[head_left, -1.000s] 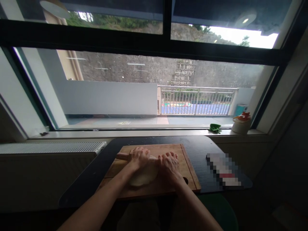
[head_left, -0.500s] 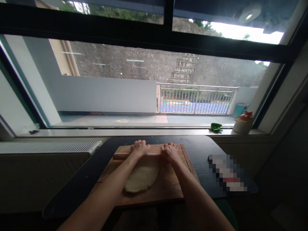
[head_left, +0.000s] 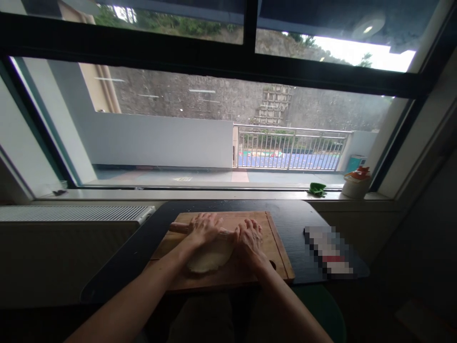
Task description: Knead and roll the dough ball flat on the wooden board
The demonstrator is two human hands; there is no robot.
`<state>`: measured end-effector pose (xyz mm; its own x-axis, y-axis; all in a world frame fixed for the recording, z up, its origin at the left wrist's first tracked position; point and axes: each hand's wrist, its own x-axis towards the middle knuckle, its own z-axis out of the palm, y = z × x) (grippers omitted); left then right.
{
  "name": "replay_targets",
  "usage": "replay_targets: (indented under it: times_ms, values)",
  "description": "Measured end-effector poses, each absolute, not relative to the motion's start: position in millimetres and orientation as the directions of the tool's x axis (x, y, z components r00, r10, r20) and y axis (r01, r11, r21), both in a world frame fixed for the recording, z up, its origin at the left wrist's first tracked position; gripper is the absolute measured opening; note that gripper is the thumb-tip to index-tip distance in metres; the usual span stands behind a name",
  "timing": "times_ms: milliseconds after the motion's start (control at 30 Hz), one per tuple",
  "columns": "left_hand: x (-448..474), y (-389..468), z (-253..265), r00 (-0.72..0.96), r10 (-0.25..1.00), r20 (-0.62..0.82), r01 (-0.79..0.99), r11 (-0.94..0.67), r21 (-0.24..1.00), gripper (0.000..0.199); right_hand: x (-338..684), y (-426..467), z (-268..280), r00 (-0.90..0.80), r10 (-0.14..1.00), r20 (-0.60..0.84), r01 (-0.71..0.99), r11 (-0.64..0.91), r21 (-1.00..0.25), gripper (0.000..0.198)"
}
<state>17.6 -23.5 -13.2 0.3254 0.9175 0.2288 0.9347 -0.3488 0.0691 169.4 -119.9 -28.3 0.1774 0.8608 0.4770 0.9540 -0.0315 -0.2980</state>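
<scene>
A wooden rolling pin [head_left: 178,227] lies crosswise over the far part of a flat, pale sheet of dough [head_left: 210,259]. My left hand [head_left: 205,228] rests over the pin's middle-left stretch, its fingers bent over the top. Toward the pin's right end, my right hand [head_left: 249,237] covers it in the same way, hiding that end. Between the two hands a short piece of the pin shows. Under everything is a wooden cutting board [head_left: 277,250] with a groove along its right side and a dark hole near my right wrist.
The board stands on a dark table [head_left: 291,221] below a wide window. To the right lies a pixelated flat item [head_left: 330,252]. A green crumpled thing [head_left: 317,189] and a white container [head_left: 355,186] with an orange top sit on the sill. At left is a radiator [head_left: 71,214].
The rolling pin has come slightly toward me over the board, and its left end now sits a little farther away than its right. My fingers reach farther over it. The view has shifted slightly.
</scene>
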Motion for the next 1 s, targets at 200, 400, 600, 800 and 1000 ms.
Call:
replay_targets:
  times_ms: [200,400,600,800,1000]
  values:
    - [23.8,-14.1,-11.7,0.28,0.938,0.204,0.948,-0.303,0.093,0.049,176.6,-99.4,-26.4,0.176,0.888,0.425,0.959,-0.057,-0.277,0.032]
    - [38.2,17.1,-6.6,0.211,0.959,0.189,0.966,-0.234,0.113,0.055,191.7,-57.7,-21.3,0.21,0.929,0.305,0.943,-0.11,-0.314,0.03]
    - [43.3,27.5,-4.0,0.178,0.973,0.147,0.976,-0.193,0.099,0.053,198.4,-41.8,-18.1,0.195,0.951,0.238,0.943,-0.115,-0.313,0.033]
    - [38.5,6.5,-3.3,0.196,0.963,0.185,0.972,-0.216,0.094,0.045,194.0,-69.5,-23.3,0.049,0.92,0.388,0.97,0.048,-0.236,0.031]
    - [28.4,-28.2,-4.0,0.238,0.943,0.233,0.957,-0.269,0.108,0.044,182.9,-104.9,-29.5,0.031,0.877,0.479,0.975,0.078,-0.207,0.034]
